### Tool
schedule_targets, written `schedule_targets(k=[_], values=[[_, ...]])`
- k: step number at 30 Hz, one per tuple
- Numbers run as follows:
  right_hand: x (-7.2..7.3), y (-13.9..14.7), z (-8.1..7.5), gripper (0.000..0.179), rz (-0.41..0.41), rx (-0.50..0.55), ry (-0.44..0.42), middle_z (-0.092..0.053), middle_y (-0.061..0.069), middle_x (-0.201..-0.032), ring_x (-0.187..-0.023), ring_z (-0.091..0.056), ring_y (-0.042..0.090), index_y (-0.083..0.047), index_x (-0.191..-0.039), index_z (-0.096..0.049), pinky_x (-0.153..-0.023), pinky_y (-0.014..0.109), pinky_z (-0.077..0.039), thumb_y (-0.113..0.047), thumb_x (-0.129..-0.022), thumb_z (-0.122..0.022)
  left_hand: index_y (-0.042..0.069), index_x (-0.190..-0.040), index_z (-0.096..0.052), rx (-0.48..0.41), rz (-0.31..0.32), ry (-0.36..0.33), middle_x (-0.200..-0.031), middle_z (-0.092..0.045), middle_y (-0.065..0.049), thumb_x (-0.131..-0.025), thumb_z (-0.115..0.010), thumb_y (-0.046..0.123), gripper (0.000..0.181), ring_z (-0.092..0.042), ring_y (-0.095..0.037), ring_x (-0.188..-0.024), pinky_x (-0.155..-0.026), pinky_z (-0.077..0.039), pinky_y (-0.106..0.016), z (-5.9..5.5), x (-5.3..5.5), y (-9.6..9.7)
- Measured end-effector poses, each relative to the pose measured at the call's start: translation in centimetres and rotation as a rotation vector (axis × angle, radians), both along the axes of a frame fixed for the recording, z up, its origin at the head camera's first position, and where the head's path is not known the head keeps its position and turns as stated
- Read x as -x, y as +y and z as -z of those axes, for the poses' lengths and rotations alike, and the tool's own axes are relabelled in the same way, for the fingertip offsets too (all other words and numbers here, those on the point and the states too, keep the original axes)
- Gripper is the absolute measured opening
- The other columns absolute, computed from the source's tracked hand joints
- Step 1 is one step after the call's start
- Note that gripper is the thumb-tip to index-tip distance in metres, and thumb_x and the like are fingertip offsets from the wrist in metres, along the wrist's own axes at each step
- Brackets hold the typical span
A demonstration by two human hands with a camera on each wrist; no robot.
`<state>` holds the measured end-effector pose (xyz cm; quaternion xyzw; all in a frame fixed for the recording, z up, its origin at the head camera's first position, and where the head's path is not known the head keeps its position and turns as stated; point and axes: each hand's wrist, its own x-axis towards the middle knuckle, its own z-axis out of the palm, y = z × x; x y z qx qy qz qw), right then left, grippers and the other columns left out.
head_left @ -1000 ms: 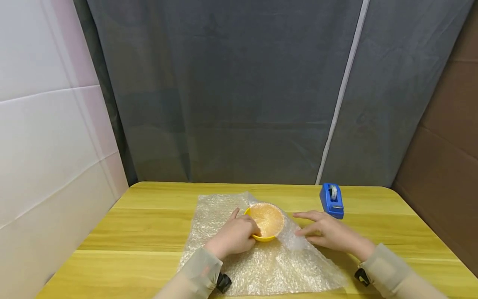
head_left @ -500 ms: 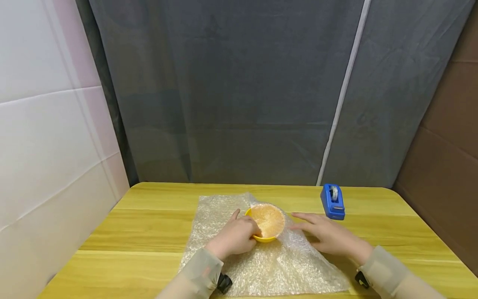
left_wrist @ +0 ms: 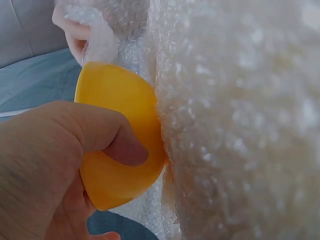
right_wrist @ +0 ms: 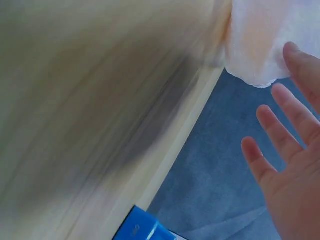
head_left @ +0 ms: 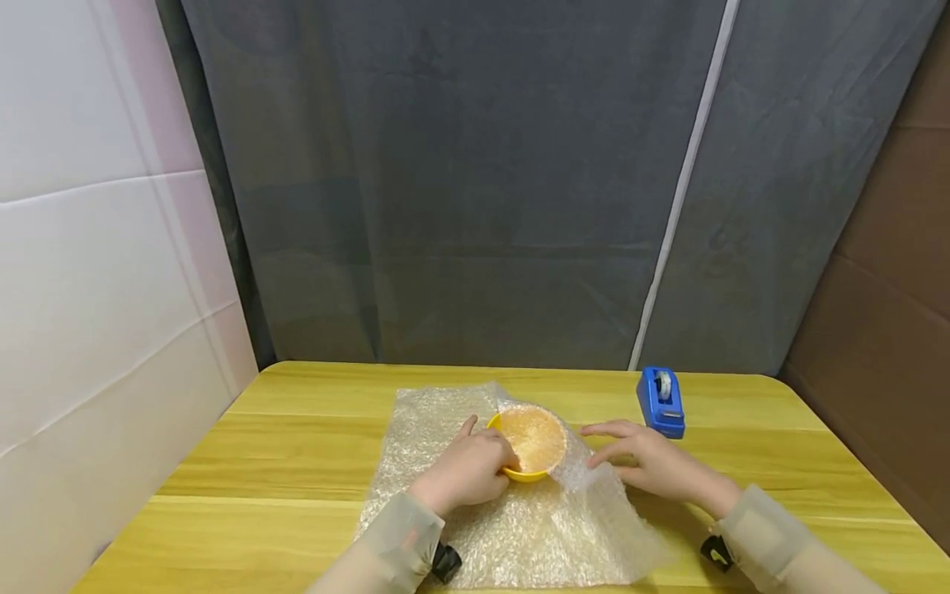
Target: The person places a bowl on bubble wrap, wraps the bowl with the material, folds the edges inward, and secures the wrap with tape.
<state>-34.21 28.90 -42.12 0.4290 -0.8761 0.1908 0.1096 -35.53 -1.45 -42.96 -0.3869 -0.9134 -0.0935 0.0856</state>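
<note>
A yellow bowl (left_wrist: 115,85) sits on a sheet of bubble wrap (head_left: 549,536), a flap of which is folded over its mouth from the right. My left hand (head_left: 469,466) grips the bowl's near-left rim, its thumb on the outer wall in the left wrist view and its other fingers partly hidden. My right hand (head_left: 653,462) is at the right of the bowl, its fingers fairly straight and spread. In the right wrist view the fingertips (right_wrist: 292,52) are right at the wrap covering the bowl's side.
A blue tape dispenser (head_left: 660,404) with a roll of tape stands behind my right hand. The wooden table (head_left: 297,462) backs onto a grey curtain (head_left: 475,206), with a white panel at left and a brown one at right.
The bubble wrap's lower right corner has shifted left. My right hand moved slightly in toward the bowl, then back with its fingers on the flap. The left hand has kept its hold on the bowl.
</note>
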Motion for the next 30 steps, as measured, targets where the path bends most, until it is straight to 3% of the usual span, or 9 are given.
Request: schedule_targets(k=[4,8,12,18,23,27,30], values=[[0.4,-0.4,0.2,0.019,0.005,0.08,-0.089,-0.061,0.003,-0.129,-0.117,-0.057,0.027,-0.023,-0.11,-0.072,-0.094,0.046,-0.048,-0.019,-0.094,-0.064,0.025,-0.091,-0.077,-0.001,0.002,0.001,-0.092,-0.067,0.015,-0.077,-0.066,0.009,0.025,-0.06,-0.011,-0.1,-0.108,-0.022,-0.063,0.0,0.0,0.0],[0.5,-0.7,0.2,0.021,0.026,0.159,-0.179,-0.065,0.003,-0.123,-0.114,-0.06,0.024,-0.018,-0.116,-0.069,-0.093,0.046,-0.048,-0.02,-0.098,-0.057,0.025,-0.09,-0.077,-0.004,0.002,0.008,-0.091,-0.067,0.015,-0.076,-0.066,0.008,0.025,-0.06,-0.01,-0.099,-0.107,-0.023,-0.063,0.1,0.0,0.0],[0.6,-0.9,0.2,0.015,0.064,0.199,-0.242,-0.067,-0.002,-0.114,-0.109,-0.061,0.017,-0.022,-0.108,-0.067,-0.091,0.046,-0.05,-0.018,-0.099,-0.056,0.026,-0.09,-0.077,-0.002,-0.005,0.014,-0.092,-0.067,0.015,-0.076,-0.067,0.009,0.024,-0.06,-0.01,-0.1,-0.107,-0.022,-0.063,0.0,-0.2,0.1],[1.0,-1.5,0.3,0.01,0.064,0.227,-0.251,-0.064,-0.01,-0.101,-0.099,-0.06,0.01,-0.024,-0.096,-0.061,-0.088,0.048,-0.05,-0.016,-0.099,-0.056,0.026,-0.094,-0.076,0.058,-0.008,0.028,-0.096,-0.068,0.015,-0.077,-0.069,0.013,0.023,-0.059,-0.011,-0.104,-0.109,-0.019,-0.063,-0.4,-0.6,0.0],[1.2,-2.1,0.3,0.009,0.065,0.25,-0.239,-0.063,-0.011,-0.093,-0.09,-0.058,0.008,-0.021,-0.094,-0.061,-0.085,0.044,-0.05,-0.015,-0.098,-0.057,0.024,-0.111,-0.073,0.124,0.008,-0.024,-0.116,-0.066,0.013,-0.078,-0.069,0.017,0.033,-0.055,-0.013,-0.117,-0.11,-0.017,-0.062,-1.1,-1.0,-0.1],[1.4,-2.4,0.3,0.008,0.098,0.259,-0.249,-0.062,-0.011,-0.088,-0.086,-0.058,0.009,-0.02,-0.091,-0.06,-0.084,0.045,-0.049,-0.019,-0.098,-0.057,0.018,-0.12,-0.07,0.103,0.034,-0.084,-0.127,-0.062,0.007,-0.079,-0.066,0.014,0.041,-0.051,-0.014,-0.124,-0.11,-0.023,-0.059,-2.0,-1.0,-0.5],[1.3,-2.7,0.2,0.012,0.131,0.268,-0.261,-0.062,-0.01,-0.088,-0.09,-0.06,0.013,-0.019,-0.087,-0.059,-0.085,0.046,-0.049,-0.023,-0.098,-0.057,0.013,-0.118,-0.071,0.045,0.066,-0.077,-0.122,-0.066,0.003,-0.08,-0.062,0.009,0.039,-0.057,-0.016,-0.118,-0.107,-0.033,-0.053,-3.3,-0.8,-1.4]])
